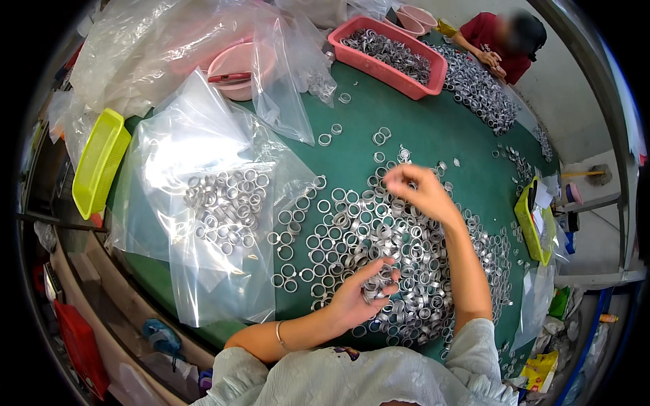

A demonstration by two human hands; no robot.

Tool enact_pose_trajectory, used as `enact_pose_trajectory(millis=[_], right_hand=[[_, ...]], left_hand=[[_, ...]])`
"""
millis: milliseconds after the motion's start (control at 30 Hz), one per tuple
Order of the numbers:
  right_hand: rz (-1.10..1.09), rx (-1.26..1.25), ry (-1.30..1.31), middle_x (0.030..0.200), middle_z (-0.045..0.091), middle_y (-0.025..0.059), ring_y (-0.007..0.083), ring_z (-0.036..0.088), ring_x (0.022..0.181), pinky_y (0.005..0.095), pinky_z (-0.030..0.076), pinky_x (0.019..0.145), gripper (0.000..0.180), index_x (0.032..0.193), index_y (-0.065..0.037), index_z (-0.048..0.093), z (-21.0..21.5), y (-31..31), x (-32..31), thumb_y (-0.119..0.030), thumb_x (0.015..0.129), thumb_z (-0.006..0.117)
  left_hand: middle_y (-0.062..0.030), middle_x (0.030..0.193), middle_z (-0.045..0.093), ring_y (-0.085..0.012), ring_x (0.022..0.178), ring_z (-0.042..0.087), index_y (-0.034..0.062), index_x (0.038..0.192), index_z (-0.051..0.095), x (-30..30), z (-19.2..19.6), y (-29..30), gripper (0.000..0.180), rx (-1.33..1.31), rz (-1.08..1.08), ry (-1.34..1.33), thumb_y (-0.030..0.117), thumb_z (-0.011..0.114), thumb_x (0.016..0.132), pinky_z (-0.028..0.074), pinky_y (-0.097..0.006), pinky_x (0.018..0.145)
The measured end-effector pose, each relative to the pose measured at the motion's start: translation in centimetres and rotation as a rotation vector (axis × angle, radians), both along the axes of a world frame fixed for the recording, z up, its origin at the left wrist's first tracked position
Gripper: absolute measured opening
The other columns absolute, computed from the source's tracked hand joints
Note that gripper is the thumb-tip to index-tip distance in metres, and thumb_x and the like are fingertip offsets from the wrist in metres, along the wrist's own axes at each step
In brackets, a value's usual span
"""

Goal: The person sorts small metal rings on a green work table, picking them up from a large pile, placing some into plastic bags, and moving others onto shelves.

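Many small silvery metal rings (406,243) lie in a loose heap on the green tabletop (271,152) in front of me. My left hand (362,292), palm up at the near side of the heap, has its fingers curled around several metal rings (376,284). Over the far edge of the heap is my right hand (421,193); its fingers are bent together in a pinch and somewhat blurred. Whether anything sits between those fingertips is too small to make out. To the left, a clear plastic bag (223,284) lies flat with a batch of rings (230,203) inside it.
A pink tray (389,64) of metal parts stands at the back. Left are a yellow-green basket (101,162) and a pink tub (237,78) among plastic sheets. A green basket (533,223) stands right. Another person (504,47) sits at the far right by more rings.
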State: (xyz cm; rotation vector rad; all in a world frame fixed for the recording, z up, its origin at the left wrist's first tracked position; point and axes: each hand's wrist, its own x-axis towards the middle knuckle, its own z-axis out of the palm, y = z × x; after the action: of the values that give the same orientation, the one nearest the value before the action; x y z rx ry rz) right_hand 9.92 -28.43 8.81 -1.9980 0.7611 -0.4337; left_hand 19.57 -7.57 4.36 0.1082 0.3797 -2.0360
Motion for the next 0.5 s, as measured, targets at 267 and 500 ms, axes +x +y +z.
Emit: enact_pose_trajectory(millis=[267,500], right_hand=[[-0.219,-0.824,0.255,0.096,0.058,0.0105,0.0275,0.051,0.095,0.0374,0.038,0.083,0.021,0.092,-0.004,0.062,-6.6,-6.2,4.9,-0.012,0.073,0.066],[-0.213,-0.445,0.225,0.081,0.06,0.0125,0.0295,0.057,0.079,0.0367,0.046,0.069,0.012,0.082,0.001,0.06,-5.5,-5.9,2.4,-0.007,0.074,0.065]], left_hand=[[-0.0071,0.093,0.049,-0.0143,0.073,0.047,0.0087,0.11,0.051,0.0,-0.4,-0.1,0.024,0.004,0.002,-0.011,0.022,0.052,0.09,0.035,-0.019,0.047],[-0.0062,0.094,0.05,-0.0139,0.075,0.048,0.009,0.112,0.051,-0.3,-0.5,0.1,0.027,-0.047,0.01,-0.009,0.024,0.052,0.09,0.036,-0.019,0.049]])
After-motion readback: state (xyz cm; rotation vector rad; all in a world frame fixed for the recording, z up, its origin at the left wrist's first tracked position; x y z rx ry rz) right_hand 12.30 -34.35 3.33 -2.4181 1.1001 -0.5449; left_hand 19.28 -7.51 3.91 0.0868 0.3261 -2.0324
